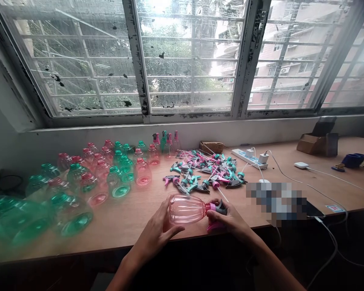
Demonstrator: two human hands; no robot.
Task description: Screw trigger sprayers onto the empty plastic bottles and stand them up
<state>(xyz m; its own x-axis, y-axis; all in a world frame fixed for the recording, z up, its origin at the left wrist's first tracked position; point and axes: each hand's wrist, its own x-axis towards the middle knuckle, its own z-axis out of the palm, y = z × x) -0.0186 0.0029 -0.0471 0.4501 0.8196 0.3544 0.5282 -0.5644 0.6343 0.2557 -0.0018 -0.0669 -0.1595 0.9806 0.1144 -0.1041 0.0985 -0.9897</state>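
— What is seen in the head view?
— A clear pink bottle (186, 209) is held lying on its side over the front of the counter (279, 157). Its neck is turned to the right.
— How is it held?
— The base end is cupped by the left hand (162, 226), its grip widely curved around the plastic. At the neck, a pink-and-black spray head (221, 208) is held by the right hand (230, 219), whose grip is closed on it. Whether it is fully screwed cannot be told.
— What is placed around?
— Behind, loose spray heads (200, 171) are heaped. At left, pink and green bottles (119, 184) are grouped upright.
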